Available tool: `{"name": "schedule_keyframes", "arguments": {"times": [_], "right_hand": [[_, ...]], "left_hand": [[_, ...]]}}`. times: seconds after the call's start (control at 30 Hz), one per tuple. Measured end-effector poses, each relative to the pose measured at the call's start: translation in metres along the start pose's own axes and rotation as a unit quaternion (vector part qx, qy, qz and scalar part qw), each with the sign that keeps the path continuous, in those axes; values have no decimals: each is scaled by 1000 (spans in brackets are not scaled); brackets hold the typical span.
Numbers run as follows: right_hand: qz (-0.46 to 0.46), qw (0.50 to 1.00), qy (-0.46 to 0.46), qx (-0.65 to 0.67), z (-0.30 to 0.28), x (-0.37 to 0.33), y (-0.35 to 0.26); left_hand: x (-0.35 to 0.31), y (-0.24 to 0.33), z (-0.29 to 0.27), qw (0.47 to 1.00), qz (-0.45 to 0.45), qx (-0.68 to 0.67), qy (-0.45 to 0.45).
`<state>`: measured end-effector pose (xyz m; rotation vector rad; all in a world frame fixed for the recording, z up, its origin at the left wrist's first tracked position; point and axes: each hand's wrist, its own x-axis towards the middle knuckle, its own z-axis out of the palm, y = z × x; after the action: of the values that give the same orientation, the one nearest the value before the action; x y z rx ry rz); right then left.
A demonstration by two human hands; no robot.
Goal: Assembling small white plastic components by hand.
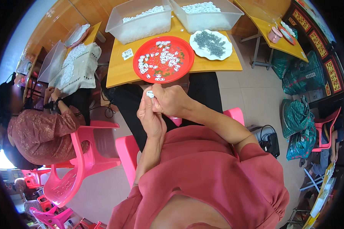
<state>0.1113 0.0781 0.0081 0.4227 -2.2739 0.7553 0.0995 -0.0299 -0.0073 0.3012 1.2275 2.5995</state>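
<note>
Just in front of the table's near edge, my two hands meet over my lap. Between the fingers of my left hand [151, 118] is a small white plastic piece [150, 94] with dark openings. My right hand [174, 100] closes against the same piece from the right; whether it also pinches something smaller is hidden by its fingers. Beyond them a round red tray [142, 46] carries many loose white pieces of the same sort. Right of it, a white scalloped plate [227, 45] is heaped with small grey metal parts [210, 43], too small to name.
Two translucent bins [141, 27] full of white pieces stand at the back of the yellow table [118, 72]. At left, a co-worker [46, 129] sits beside a cloth spread with white pieces. Pink chairs [80, 164] and green sacks [298, 126] stand around on the floor.
</note>
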Motion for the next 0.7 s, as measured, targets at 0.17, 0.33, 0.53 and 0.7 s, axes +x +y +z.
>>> {"name": "schedule_keyframes", "arguments": {"times": [0.17,0.33,0.53,0.7], "right_hand": [[21,999,-5,24,-9,5,-8],[89,974,-7,206,-20,11,-21],[187,897,-66,394,-45,21,-27],[259,817,-117,501,-57,27,-28]], "left_hand": [[2,10,9,999,43,-20,-25],[1,15,4,996,80,-11,-25],[6,16,-2,991,111,43,-59],[17,19,-13,976,142,130,-107]]}}
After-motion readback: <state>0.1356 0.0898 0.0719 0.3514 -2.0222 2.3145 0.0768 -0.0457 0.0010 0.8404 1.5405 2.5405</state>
